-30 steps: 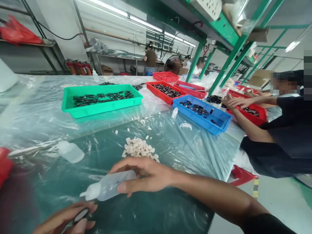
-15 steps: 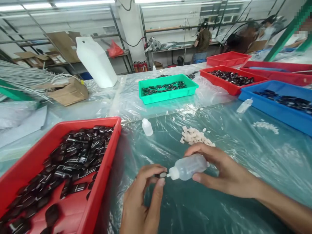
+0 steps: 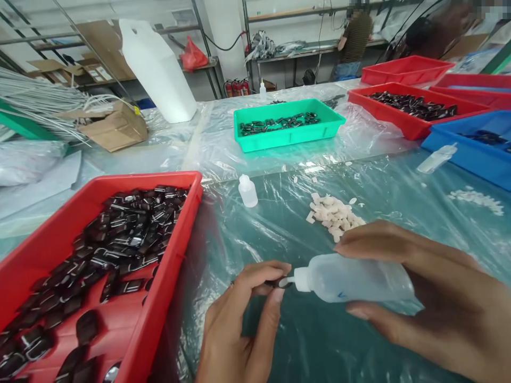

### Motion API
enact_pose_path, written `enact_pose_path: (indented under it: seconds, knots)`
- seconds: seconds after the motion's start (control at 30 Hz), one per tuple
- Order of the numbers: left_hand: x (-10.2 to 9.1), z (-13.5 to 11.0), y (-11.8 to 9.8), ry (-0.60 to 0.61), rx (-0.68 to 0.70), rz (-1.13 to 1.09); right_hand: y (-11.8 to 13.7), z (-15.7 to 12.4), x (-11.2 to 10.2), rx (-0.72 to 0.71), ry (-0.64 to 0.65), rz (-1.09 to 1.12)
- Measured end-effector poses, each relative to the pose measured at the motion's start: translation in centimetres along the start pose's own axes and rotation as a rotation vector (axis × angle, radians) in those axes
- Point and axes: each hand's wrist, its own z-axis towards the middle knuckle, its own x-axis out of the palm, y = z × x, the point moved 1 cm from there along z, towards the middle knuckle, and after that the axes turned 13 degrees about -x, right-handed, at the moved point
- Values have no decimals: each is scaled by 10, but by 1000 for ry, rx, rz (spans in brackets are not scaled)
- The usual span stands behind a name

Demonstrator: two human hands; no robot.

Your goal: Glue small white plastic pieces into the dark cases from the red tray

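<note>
Between thumb and fingertips, my left hand (image 3: 243, 314) pinches a small dark piece (image 3: 278, 282) with a pale oval spot on its end. My right hand (image 3: 423, 287) grips a translucent squeeze bottle (image 3: 351, 277) lying almost level, its thin white nozzle pointing left. The nozzle tip is at the pale spot; whether it touches, I cannot tell. Just beyond the bottle lies a heap of small cream-coloured chips (image 3: 333, 215). To the left, a red tray (image 3: 175, 260) holds many glossy dark pieces (image 3: 131, 234).
A small white bottle (image 3: 248, 191) stands upright ahead. Farther back are a green tray (image 3: 291, 139), a red tray (image 3: 415, 125) and a blue tray (image 3: 475, 154), each holding dark pieces. A clear bottle (image 3: 437, 158) lies by the blue tray. A large white jug (image 3: 159, 74) stands back left.
The view has shifted down and closer. My right hand and the squeeze bottle appear larger and farther right; the nozzle stays at the dark piece in my left hand.
</note>
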Motion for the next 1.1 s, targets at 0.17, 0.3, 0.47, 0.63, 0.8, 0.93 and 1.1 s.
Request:
enact_pose_path:
  seconds: [0.17,0.3,0.47,0.63,0.8,0.93,1.1]
  knots:
    - [0,2,-4,-44,-59,12,1,-11,5,37,24,-78]
    - [0,3,-7,-42,-63,14,5,-11,7,125,-13,-126]
    - [1,4,-9,-55,-31,37,11,-12,6,144,-16,-146]
    - [0,6,-8,-23,0,65,10,-11,6,75,-20,-200]
    - [-4,6,-7,24,40,89,7,-9,0,41,31,-215]
    - [-4,6,-6,53,60,99,5,-10,-3,30,77,-230]
    - [-3,6,-4,53,61,71,4,-10,-3,-2,84,-242]
